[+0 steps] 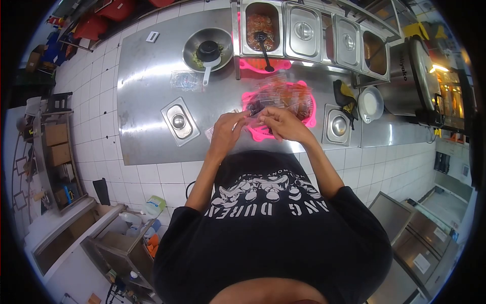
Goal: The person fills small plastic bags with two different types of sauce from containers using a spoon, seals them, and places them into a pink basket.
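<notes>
Over the near edge of a pink basket point(261, 136), my left hand point(229, 130) and my right hand point(284, 124) meet with fingers pinched. Between them is a small clear plastic bag point(253, 121); its contents are hard to make out. Filling the basket are several clear plastic packets point(288, 96) with reddish-orange contents. Close to my left hand, a small printed piece point(209, 133) lies on the steel table, partly hidden by the wrist.
Steel lids point(179, 121) point(337, 124) lie either side. Behind stand a bowl point(191, 43) with a black-topped item and white scoop, and a raised rack of steel food pans point(302, 31). At right are a yellow-black cloth point(345, 99), white container point(371, 105) and large Miyako pot point(405, 76).
</notes>
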{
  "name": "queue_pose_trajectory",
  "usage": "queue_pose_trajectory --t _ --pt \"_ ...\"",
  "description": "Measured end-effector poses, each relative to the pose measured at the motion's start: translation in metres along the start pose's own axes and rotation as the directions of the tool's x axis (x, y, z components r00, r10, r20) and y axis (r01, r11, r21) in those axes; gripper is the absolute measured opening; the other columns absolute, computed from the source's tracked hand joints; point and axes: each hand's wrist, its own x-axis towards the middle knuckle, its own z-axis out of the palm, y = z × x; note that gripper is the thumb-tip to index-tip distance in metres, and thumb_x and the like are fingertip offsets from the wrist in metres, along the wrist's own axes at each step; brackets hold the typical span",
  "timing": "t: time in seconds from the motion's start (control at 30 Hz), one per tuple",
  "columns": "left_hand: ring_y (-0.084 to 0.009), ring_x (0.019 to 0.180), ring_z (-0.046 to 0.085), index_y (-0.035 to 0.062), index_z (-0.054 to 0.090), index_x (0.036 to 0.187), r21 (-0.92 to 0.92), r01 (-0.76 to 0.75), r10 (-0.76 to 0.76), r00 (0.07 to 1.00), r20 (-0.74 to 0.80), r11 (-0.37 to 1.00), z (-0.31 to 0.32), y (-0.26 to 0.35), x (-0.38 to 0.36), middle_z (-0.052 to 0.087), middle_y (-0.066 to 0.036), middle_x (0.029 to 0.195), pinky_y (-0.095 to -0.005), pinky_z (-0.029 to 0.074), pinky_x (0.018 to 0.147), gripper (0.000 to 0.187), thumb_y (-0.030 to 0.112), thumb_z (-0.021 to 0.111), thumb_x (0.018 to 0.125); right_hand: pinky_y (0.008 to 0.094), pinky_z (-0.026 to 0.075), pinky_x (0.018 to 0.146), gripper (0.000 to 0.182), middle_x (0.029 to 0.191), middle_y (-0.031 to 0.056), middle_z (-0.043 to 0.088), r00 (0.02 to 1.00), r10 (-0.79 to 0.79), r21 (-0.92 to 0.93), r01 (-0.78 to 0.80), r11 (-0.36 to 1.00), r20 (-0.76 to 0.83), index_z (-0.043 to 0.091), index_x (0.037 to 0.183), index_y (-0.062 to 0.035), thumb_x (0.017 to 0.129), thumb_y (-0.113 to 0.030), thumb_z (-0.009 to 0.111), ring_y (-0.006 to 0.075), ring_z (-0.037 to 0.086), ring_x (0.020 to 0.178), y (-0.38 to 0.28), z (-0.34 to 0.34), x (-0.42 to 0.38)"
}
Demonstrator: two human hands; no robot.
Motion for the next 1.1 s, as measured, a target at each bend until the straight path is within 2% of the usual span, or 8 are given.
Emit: queue_pose_trajectory --t 0.17,0.37,0.43,0.53,0.7,0.83,1.03,1.1 --pt "-0.0305 0.109 0.061 0.0094 0.057 0.131 0.136 -0.002 -0.040 0.952 0.304 0.991 -0.014 -0.021 -0.005 0.069 -0.012 0.109 -0.0399 0.041 0.103 0.050 0.017 0.072 0.084 0.0317 0.047 0.048 0.026 0.075 0.0103 0.062 0.997 -0.044 -0.254 0.057 0.966 0.059 0.056 0.110 0.0014 0.103 -0.020 0.042 0.0163 0.059 0.050 -0.003 0.003 -0.001" --pt "-0.0246 0.113 0.061 0.0033 0.052 0.134 -0.188 0.084 0.018 0.874 0.486 0.979 -0.030 -0.010 0.023 0.069 -0.011 0.112 -0.0373 0.040 0.105 0.067 0.021 0.081 0.076 0.0328 0.051 0.051 0.032 0.078 0.0134 0.065 0.967 0.094 -0.256 -0.031 0.966 0.236 0.053 0.124 -0.0041 0.105 -0.023 0.037 0.0193 0.065 0.054 -0.024 0.024 -0.002" --pt "-0.0174 0.099 0.064 0.0013 0.055 0.130 -0.394 0.449 0.133 0.508 0.851 0.802 -0.024 -0.013 0.036 0.069 -0.009 0.105 -0.0335 0.047 0.094 0.058 0.016 0.078 0.079 0.0340 0.053 0.053 0.032 0.080 0.0155 0.067 0.962 0.096 -0.221 -0.038 0.975 0.256 0.053 0.125 -0.0041 0.104 -0.023 0.037 0.0205 0.067 0.058 -0.034 0.030 -0.002" --pt "-0.0137 0.085 0.064 0.0019 0.059 0.122 -0.417 0.602 0.198 0.397 0.896 0.681 -0.020 -0.008 0.038 0.068 -0.008 0.096 -0.0306 0.050 0.085 0.043 0.012 0.075 0.084 0.0344 0.053 0.052 0.035 0.081 0.0158 0.067 0.951 0.114 -0.347 -0.008 0.938 0.287 0.053 0.125 -0.0033 0.104 -0.027 0.039 0.0204 0.067 0.059 -0.036 0.034 0.000" --pt "-0.0142 0.081 0.063 0.0022 0.061 0.113 -0.441 0.584 0.131 0.496 0.859 0.681 -0.010 -0.019 0.028 0.066 -0.006 0.089 -0.0290 0.050 0.079 0.029 0.010 0.072 0.087 0.0326 0.054 0.059 0.040 0.082 0.0130 0.068 0.987 -0.101 -0.351 0.140 0.926 0.127 0.053 0.124 -0.0040 0.097 -0.033 0.057 0.0225 0.067 0.065 -0.026 0.014 0.007" --pt "-0.0171 0.088 0.063 0.0039 0.058 0.111 -0.585 0.592 -0.224 0.783 0.580 0.554 0.011 -0.034 0.004 0.063 -0.007 0.099 -0.0300 0.051 0.082 0.027 0.012 0.070 0.089 0.0351 0.053 0.073 0.056 0.093 0.0129 0.067 0.737 -0.247 -0.256 0.104 0.961 -0.629 0.048 0.134 -0.0066 0.085 -0.015 0.073 0.0249 0.066 0.072 -0.071 -0.013 0.005" --pt "-0.0209 0.100 0.060 0.0065 0.045 0.126 -0.715 0.698 -0.235 0.703 0.671 0.049 0.039 -0.024 -0.046 0.052 -0.008 0.113 -0.0379 0.049 0.093 0.042 0.017 0.065 0.091 0.0320 0.052 0.073 0.027 0.100 0.0112 0.068 0.589 -0.728 -0.710 0.340 0.617 -0.351 0.063 0.117 -0.0040 0.090 -0.008 0.066 0.0214 0.067 0.079 -0.060 -0.055 0.066" --pt "-0.0213 0.101 0.059 0.0069 0.042 0.128 -0.730 0.681 -0.236 0.718 0.655 0.048 0.036 -0.011 -0.056 0.051 -0.008 0.113 -0.0405 0.047 0.097 0.044 0.018 0.064 0.091 0.0314 0.051 0.072 0.022 0.097 0.0101 0.069 0.541 -0.733 -0.714 0.308 0.629 -0.413 0.066 0.113 -0.0037 0.092 -0.009 0.064 0.0200 0.067 0.079 -0.078 -0.065 0.067"
